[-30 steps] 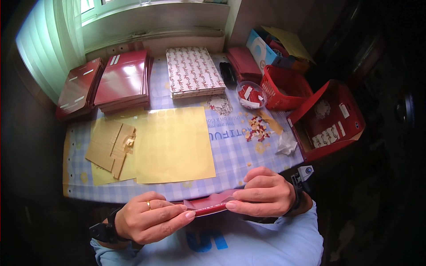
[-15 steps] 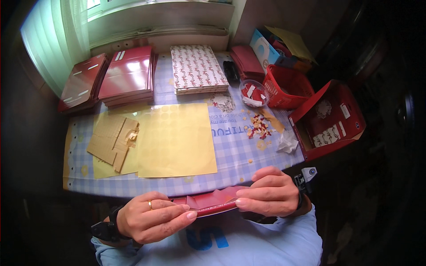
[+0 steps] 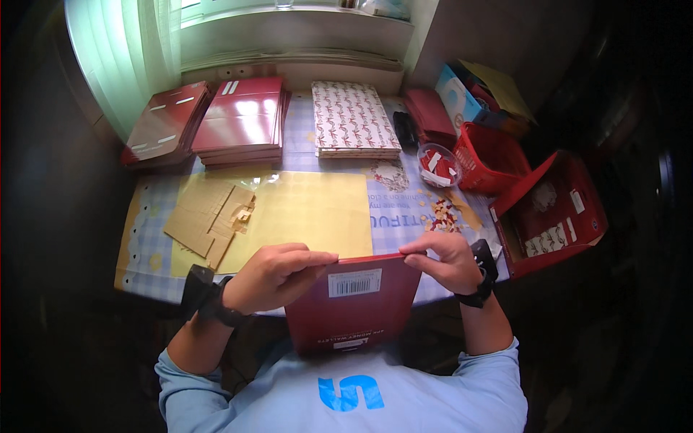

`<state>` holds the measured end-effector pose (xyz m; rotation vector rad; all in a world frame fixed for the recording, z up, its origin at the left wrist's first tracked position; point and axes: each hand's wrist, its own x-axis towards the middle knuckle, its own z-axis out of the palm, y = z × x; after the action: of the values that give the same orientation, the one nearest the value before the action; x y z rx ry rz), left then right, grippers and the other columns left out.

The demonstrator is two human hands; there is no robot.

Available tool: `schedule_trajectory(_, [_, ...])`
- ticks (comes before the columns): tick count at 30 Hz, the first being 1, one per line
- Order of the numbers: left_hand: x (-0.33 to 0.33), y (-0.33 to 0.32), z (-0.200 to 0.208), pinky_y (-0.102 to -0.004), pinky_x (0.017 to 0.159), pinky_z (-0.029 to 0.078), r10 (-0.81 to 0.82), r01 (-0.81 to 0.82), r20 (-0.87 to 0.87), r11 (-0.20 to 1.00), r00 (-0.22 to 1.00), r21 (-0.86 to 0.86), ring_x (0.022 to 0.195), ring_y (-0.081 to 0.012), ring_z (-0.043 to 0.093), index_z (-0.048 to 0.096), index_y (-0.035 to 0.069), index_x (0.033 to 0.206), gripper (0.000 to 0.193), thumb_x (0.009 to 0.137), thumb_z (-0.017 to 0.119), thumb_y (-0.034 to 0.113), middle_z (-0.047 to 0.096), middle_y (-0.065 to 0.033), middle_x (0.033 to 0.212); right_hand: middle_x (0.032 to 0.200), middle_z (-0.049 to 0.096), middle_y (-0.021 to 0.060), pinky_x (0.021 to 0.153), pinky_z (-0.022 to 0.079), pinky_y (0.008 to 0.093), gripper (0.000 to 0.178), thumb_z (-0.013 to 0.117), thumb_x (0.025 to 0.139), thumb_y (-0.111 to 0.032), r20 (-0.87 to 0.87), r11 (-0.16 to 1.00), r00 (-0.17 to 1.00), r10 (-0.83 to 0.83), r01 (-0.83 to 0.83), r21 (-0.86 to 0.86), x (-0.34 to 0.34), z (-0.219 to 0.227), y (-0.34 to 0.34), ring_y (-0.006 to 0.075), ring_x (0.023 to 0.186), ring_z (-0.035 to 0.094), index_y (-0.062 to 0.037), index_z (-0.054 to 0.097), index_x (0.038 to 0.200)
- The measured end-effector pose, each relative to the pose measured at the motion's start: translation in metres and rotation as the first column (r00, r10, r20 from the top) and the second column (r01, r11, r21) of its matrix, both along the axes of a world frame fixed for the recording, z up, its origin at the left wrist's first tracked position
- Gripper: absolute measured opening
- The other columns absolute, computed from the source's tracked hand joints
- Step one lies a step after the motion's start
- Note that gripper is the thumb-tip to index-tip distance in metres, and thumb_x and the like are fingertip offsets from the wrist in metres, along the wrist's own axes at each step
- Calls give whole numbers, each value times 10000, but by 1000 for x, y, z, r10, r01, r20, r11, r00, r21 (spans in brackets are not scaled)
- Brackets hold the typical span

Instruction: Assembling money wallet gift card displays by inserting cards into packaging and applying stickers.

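While 2 hands pinch its far edge, the red packet (image 3: 354, 317) hangs between table and shirt, just off the near side of the blue checked tablecloth (image 3: 155, 231). Left hand (image 3: 278, 278): fingers clamped on the far-left corner, thumb mostly hidden. Right hand (image 3: 444, 261): thumb and index clamped on the far-right corner. 1 white barcode label (image 3: 354, 283) on the face.

Handling, my read: light, stiff card, flat; glossy face may slip a bit. Not fragile, but edges and corners could crease. Best hold is the 2 far corners, light pinch, label clear.

Counts: 2 glossy red stacks (image 3: 242, 119) far left, 1 white patterned stack (image 3: 354, 115) far middle, 1 duller red stack (image 3: 429, 115) far right; can't count pieces per stack. 1 black object (image 3: 404, 128) beside it, kind unclear. Right side: 1 clear tub (image 3: 437, 182), 1 red basket (image 3: 473, 162), 1 blue box (image 3: 455, 101), 1 open red box (image 3: 520, 191). Left to middle: 2 yellow sheets (image 3: 317, 216), 1 brown cardboard piece (image 3: 209, 216) on top. 1 heap of small red and tan scraps (image 3: 444, 216) beyond the right hand, too many to count.
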<state>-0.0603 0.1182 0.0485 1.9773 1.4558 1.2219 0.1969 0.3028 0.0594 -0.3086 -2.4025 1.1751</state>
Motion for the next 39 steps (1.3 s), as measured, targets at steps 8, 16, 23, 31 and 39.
schedule_trajectory(8, [-14, 24, -37, -310, 605, 500, 53, -55, -67, 998, 996, -26, 672, -232, 637, 681, 66, 1121, 283, 858, 615, -18, 630, -103, 774, 911, 693, 81, 736, 487, 286, 190, 665, 846, -18, 28, 1000, 999, 25, -25, -1, -30, -32, 14, 172, 819, 645, -33, 707, 1030])
schedule_trajectory(16, [-13, 27, -49, -325, 659, 524, 22, -23, -9, 994, 1000, -108, 748, -253, 638, 684, 67, 1093, 239, 859, 641, 49, 625, -117, 903, 937, 671, 25, 809, 418, 326, 238, 689, 829, -71, 92, 933, 980, 177, -197, 300, -53, -48, 8, 205, 848, 621, -136, 705, 1058])
schedule_trajectory(23, [-6, 27, -49, -331, 683, 519, -44, 26, -95, 982, 994, -187, 776, -249, 626, 687, 77, 1104, 237, 869, 652, 68, 616, -106, 885, 910, 643, 18, 813, 423, 331, 213, 697, 826, -80, 129, 965, 973, 190, -209, 159, -49, -54, 2, 205, 848, 614, -161, 717, 1022])
schedule_trajectory(31, [1, 26, -41, -381, 653, 502, -38, 19, -122, 988, 992, -153, 730, -301, 605, 684, 99, 1098, 272, 831, 655, 56, 601, -115, 827, 913, 627, 21, 763, 404, 333, 266, 698, 802, -61, 149, 945, 973, 178, -211, 250, -46, -42, -4, 191, 844, 607, -168, 707, 1045])
schedule_trajectory(39, [-3, 20, -40, -375, 675, 498, -63, 41, -94, 975, 994, -217, 759, -295, 595, 668, 116, 1161, 329, 838, 656, 58, 581, -124, 865, 933, 628, 37, 799, 404, 342, 317, 683, 790, -30, 172, 935, 960, 223, -260, 242, -50, -45, -4, 199, 871, 609, -172, 698, 1073])
